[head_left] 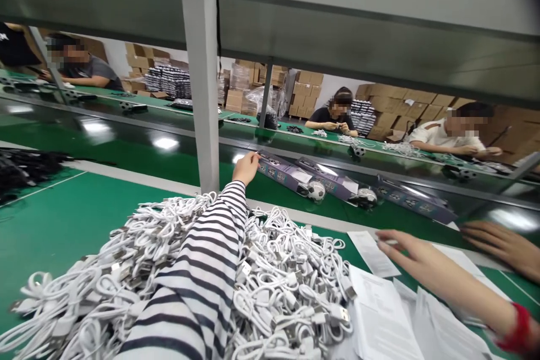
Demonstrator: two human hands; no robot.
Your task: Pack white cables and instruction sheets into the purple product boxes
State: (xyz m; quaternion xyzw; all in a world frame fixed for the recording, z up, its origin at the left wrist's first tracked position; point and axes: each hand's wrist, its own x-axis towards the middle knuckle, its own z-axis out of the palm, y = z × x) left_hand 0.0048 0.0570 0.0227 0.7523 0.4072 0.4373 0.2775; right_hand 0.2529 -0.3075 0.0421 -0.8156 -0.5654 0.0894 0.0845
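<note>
At the far left a dark heap of black cords (25,166) lies on the green table (63,219), its edge cut off by the frame and its strands too tangled to tell apart. Next comes a large mound of coiled white USB cables (287,287), glossy and rubbery, with small metal plugs poking out here and there; its lower part runs out of the picture. A striped sleeve (202,270) crosses over the mound, hiding the cables under it. At its end the left hand (245,167) reaches to the belt, fingers curled down onto the near end of a purple box (280,173); whether it truly grips the box cannot be told. The box is long, flat cardboard, lying on the dark shiny conveyor belt (139,140), its long axis running from the hand away to the right and slightly toward the viewer. Just past it sits a small football-patterned ball (315,190). Further right, the right hand (403,250) hovers with fingers spread loosely over white paper leaflets (379,315), holding nothing. Another person's hand (502,243) rests flat at the right edge, partly cut off.
</note>
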